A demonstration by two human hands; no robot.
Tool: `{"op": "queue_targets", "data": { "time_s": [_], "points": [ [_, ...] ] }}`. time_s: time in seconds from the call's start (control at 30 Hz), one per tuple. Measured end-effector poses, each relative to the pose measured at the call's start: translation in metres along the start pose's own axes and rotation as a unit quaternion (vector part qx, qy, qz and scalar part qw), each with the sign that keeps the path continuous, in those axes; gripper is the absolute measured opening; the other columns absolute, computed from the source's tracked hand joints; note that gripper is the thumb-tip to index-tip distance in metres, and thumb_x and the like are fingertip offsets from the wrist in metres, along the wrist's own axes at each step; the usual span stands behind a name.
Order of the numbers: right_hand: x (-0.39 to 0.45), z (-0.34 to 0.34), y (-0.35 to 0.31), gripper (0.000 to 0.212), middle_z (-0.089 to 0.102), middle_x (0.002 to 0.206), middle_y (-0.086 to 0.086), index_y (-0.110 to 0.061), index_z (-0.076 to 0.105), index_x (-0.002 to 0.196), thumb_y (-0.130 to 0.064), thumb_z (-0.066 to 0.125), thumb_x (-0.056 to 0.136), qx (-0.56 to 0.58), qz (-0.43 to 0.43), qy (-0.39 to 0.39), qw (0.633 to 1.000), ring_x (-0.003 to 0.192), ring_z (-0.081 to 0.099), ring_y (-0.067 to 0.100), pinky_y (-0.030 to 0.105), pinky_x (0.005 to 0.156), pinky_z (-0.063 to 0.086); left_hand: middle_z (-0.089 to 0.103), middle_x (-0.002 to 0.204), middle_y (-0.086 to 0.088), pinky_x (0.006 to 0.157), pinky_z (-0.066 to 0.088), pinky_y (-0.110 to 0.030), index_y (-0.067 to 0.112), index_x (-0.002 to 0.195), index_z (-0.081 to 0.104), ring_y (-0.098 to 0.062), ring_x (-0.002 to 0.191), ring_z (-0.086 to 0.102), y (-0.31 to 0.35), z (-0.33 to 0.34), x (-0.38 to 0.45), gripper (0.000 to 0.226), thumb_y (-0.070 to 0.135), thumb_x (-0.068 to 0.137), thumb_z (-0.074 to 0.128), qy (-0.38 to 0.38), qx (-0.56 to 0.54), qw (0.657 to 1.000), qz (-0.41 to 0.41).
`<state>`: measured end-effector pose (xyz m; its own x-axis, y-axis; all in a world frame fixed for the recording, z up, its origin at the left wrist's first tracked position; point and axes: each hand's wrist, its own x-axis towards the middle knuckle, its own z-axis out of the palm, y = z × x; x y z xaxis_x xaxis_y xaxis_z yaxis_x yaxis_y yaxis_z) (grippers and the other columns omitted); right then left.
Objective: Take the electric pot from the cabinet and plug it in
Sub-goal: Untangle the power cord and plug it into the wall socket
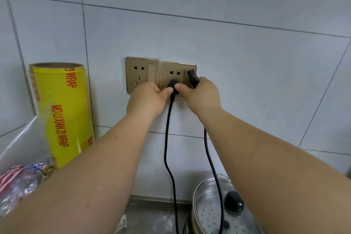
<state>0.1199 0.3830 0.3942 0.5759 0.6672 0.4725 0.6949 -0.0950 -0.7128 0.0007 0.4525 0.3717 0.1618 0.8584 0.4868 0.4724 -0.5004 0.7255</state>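
Both hands up at the wall. Left hand and right hand meeting at the black plug, thumbs pinching it from either side, pressed against the lower holes of the right socket. Can't tell if seated all the way in. Right hand also curled shut around the other end of the cord, that black connector poking up out of the fist in front of the socket's switch. Left socket just beside it, nothing plugged in.

Cord hanging down in two strands toward the counter. Electric pot down at the bottom, right below the sockets, glass lid on with a black knob, steamer tray visible inside.

Off to the left, big yellow roll of cling wrap standing upright against the tiles, some plastic bags in front of it.
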Motion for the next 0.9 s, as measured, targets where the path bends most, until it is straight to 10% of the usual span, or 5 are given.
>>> {"op": "queue_targets", "data": {
  "time_s": [0.37, 0.6, 0.9],
  "points": [
    [0.000, 0.006, 0.008, 0.046, 0.044, 0.069, -0.006, -0.017, 0.043, 0.085, -0.058, 0.061, 0.076, -0.078, -0.037, 0.031, 0.996, 0.074, 0.050, 0.024, 0.032, 0.057, 0.035, 0.045, 0.057, 0.001, 0.048, 0.027, -0.027, 0.019, 0.055, 0.038, -0.015, 0.052, 0.042, -0.004, 0.010, 0.006, 0.046, 0.051, 0.082, 0.056, -0.001, 0.025, 1.000, -0.018],
    [-0.009, -0.003, -0.006, 0.046, 0.050, 0.081, -0.001, -0.016, 0.041, 0.090, -0.055, 0.062, 0.077, -0.072, 0.008, -0.002, 0.997, 0.078, 0.050, 0.024, 0.032, 0.060, 0.037, 0.058, 0.075, -0.010, 0.059, 0.039, -0.032, 0.004, 0.079, 0.058, -0.030, 0.072, 0.053, 0.011, -0.004, -0.001, 0.049, 0.051, 0.088, 0.046, -0.074, 0.093, 0.993, -0.027],
    [-0.123, -0.013, 0.007, 0.011, 0.053, 0.072, -0.002, -0.021, 0.058, 0.084, -0.028, 0.066, 0.082, 0.302, 0.082, -0.135, 0.940, 0.061, 0.054, 0.010, 0.018, 0.045, 0.045, 0.071, 0.102, 0.003, 0.081, 0.054, -0.034, 0.026, 0.113, 0.059, -0.015, 0.086, 0.069, -0.016, -0.001, -0.122, 0.032, 0.026, 0.085, 0.044, -0.287, -0.282, 0.909, -0.104]
  ]
}}
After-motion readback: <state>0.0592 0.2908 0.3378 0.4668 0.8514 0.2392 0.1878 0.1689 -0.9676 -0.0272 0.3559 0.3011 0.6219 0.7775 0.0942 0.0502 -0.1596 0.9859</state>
